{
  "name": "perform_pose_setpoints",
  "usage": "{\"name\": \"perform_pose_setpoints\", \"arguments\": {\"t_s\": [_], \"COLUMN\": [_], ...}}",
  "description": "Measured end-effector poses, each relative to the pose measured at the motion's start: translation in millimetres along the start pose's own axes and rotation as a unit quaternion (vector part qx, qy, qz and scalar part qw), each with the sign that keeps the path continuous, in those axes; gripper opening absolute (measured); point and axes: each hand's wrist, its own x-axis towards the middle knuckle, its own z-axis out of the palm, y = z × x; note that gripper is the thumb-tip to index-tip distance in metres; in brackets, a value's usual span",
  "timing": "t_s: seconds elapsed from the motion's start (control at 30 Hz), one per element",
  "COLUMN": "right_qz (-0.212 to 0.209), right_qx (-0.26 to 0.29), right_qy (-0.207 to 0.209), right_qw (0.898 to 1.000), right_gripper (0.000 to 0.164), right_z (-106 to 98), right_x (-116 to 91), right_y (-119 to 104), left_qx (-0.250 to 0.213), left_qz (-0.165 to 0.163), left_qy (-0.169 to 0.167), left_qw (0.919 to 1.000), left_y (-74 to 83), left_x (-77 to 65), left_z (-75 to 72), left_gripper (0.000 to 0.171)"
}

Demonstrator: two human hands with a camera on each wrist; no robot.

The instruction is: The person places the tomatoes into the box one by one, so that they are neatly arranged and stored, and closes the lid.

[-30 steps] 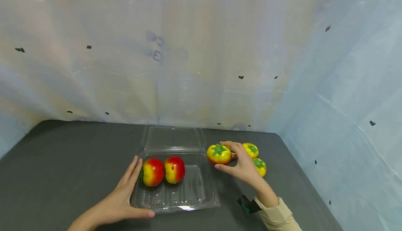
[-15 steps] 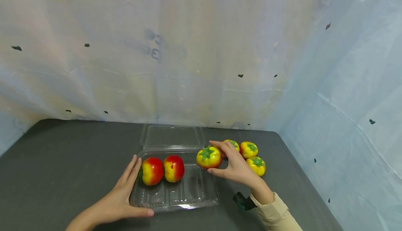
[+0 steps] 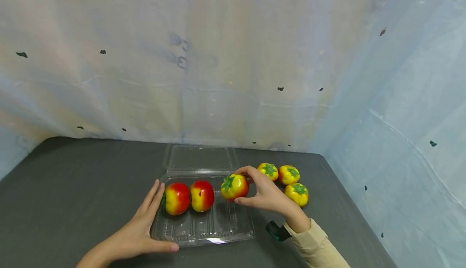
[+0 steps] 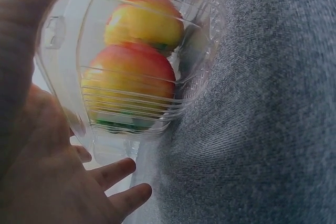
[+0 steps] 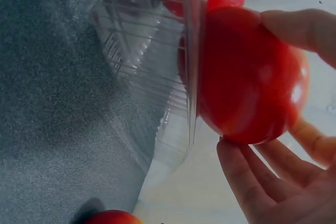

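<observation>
In the head view a clear plastic clamshell box (image 3: 204,239) lies with its lid (image 3: 200,158) folded back. Two red-and-yellow tomatoes (image 3: 177,198) sit on their sides in its left part. My left hand (image 3: 136,235) is spread along the box's left side, fingers straight, thumb at the front edge. Over the right part of the box, my right hand (image 3: 265,193) pinches another tomato (image 3: 234,187) between thumb and fingers, its green leaf cap turned up and left. The right wrist view shows that tomato's red underside (image 5: 247,77) beside the box's rim.
Several more tomatoes (image 3: 296,194) stand grouped to the right of the box on the dark grey tabletop (image 3: 91,179). A pale plastic sheet (image 3: 225,77) hangs behind the table, and another runs along the right.
My right hand has carried its tomato left from the box's right edge to over the inside, tilting its leaf cap leftward. My left hand stays put.
</observation>
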Motion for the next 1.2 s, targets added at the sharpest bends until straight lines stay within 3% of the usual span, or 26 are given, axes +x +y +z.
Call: {"name": "perform_pose_setpoints", "arguments": {"t_s": [0.27, 0.53, 0.8, 1.03, 1.2], "right_qz": [-0.003, 0.02, -0.02, -0.014, -0.012], "right_qx": [-0.021, -0.055, -0.102, -0.079, -0.053], "right_qy": [-0.032, -0.071, -0.13, -0.101, -0.084], "right_qw": [0.999, 0.996, 0.986, 0.992, 0.995], "right_gripper": [0.058, 0.06, 0.059, 0.043, 0.04], "right_z": [5.9, 9.9, 4.1, 6.0, 7.3], "right_x": [8.8, 16.9, 30.1, 32.8, 27.6], "right_y": [2.7, 0.9, -0.8, 0.8, 1.8], "left_qx": [-0.002, -0.007, -0.001, 0.0, 0.002], "left_qz": [0.001, 0.002, 0.003, 0.0, 0.003], "left_qy": [0.001, -0.002, -0.002, 0.003, 0.009], "left_qw": [1.0, 1.0, 1.0, 1.0, 1.0], "left_y": [0.7, 1.1, 1.4, 2.7, 2.6], "left_x": [0.1, -1.3, -1.5, -0.1, -0.2], "left_z": [1.0, 1.9, 2.5, 2.5, 1.4], "left_gripper": [0.131, 0.131, 0.132, 0.132, 0.133]}}
